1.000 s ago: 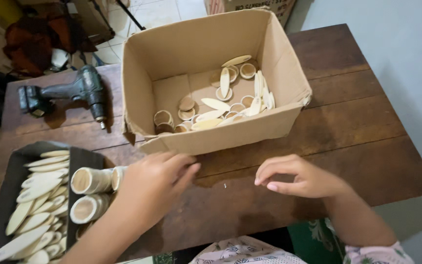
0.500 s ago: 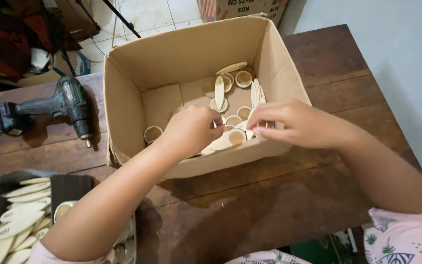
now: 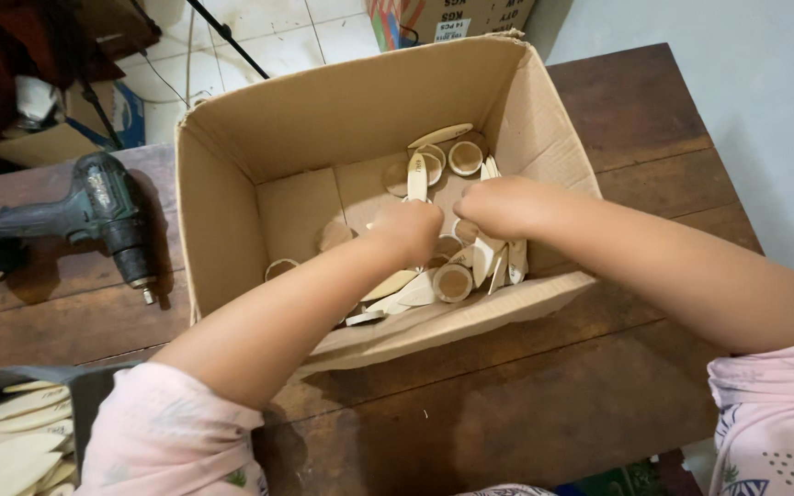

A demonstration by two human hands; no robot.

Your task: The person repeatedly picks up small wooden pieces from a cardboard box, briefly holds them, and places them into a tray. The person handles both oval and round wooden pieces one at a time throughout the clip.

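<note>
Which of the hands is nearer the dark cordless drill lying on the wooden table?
Left. The left hand is inside the cardboard box, closer to the drill; the right hand is farther right.

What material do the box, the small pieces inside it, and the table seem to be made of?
The box: plain brown corrugated cardboard, matte, with creased flaps. The small pieces under both hands: probably pale unfinished wood or bamboo, as flat leaf shapes and short rings; the light, dull surface suggests this. The table: dark stained wood planks, with visible grain and seams.
</note>
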